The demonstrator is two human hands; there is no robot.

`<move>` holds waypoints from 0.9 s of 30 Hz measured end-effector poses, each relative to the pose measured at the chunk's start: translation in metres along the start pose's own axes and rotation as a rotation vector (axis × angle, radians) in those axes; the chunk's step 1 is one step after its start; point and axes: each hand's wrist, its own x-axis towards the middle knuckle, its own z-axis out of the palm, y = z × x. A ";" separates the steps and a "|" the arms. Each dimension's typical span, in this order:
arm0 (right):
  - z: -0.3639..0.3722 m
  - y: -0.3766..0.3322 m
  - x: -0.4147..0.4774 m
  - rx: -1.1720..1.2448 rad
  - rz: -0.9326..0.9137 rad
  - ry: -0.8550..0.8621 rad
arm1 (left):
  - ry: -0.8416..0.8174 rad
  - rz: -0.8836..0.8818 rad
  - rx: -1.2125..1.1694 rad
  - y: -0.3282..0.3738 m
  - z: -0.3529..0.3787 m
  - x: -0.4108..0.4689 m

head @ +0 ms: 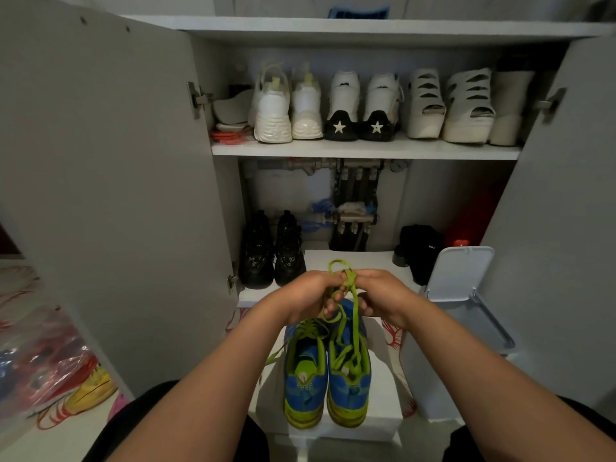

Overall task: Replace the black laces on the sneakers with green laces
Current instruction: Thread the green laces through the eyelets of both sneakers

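We hold our left hand and right hand together, both pinching the green lace above the blue sneakers, which sit before the cupboard.

I have just the one view, a wide-angle camera worn on the head, looking forward and down at close range. It faces straight into an open cabinet, whose doors bow out at the left and right edges. The left hand and right hand, pinching a green lace, sit near centre. The sneakers lie nearer, and the shelf runs across the far upper part.
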 end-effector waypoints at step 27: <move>-0.004 -0.017 0.024 -0.017 -0.162 0.399 | 0.406 0.192 0.544 -0.002 -0.034 0.009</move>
